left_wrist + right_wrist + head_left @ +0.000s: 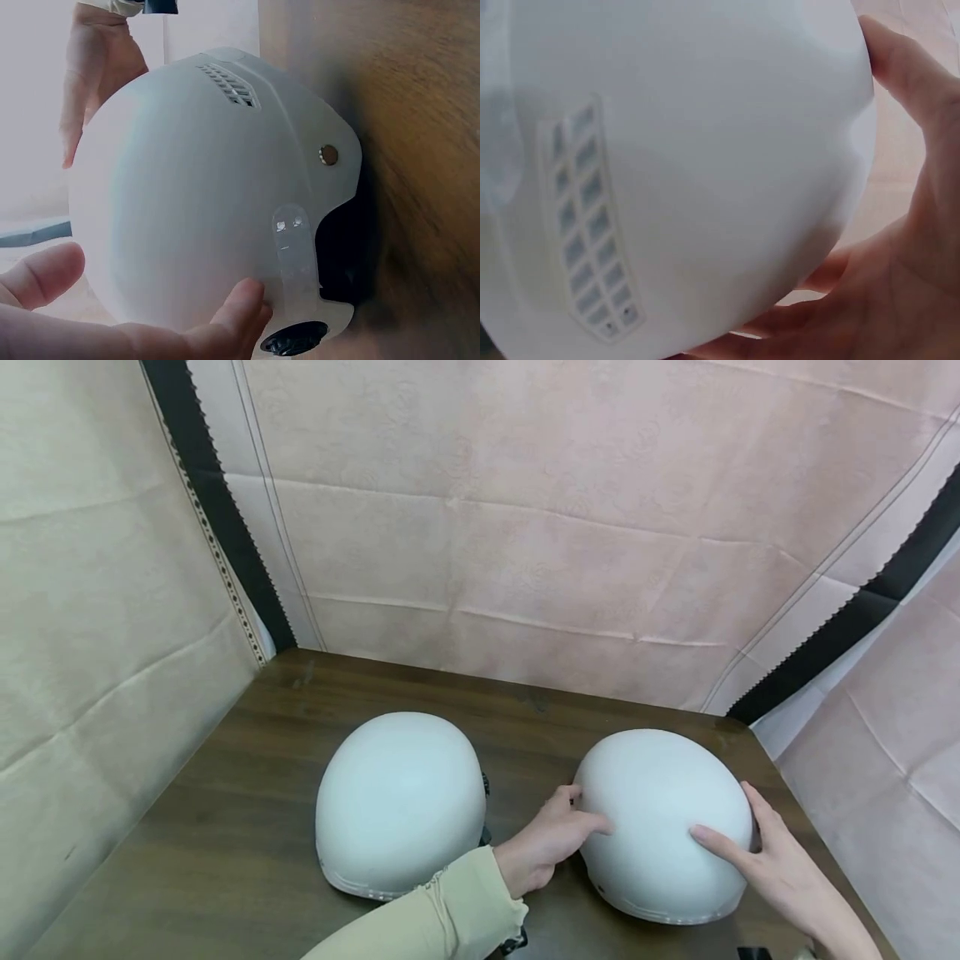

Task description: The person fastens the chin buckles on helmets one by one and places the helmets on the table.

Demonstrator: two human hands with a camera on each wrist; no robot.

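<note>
A white helmet [656,827] sits on the brown table, its smooth dome up, between both hands. On its left side my left hand [553,839] touches the shell with thumb and fingertips. Across from it, my right hand [780,860] lies against the right side, thumb on the dome and fingers extended along the far side. The left wrist view shows the helmet's grid vent [229,84], a metal snap [328,155] and a round black part [294,339] near the rim. Another vent [592,217] appears in the right wrist view. The helmet's inside is hidden.
A second white helmet [401,806] stands left of the first on the table [247,827], with black parts at its right edge. My left sleeve [450,910] passes close in front of it. Pale fabric walls [487,527] with black edging [225,502] enclose the table.
</note>
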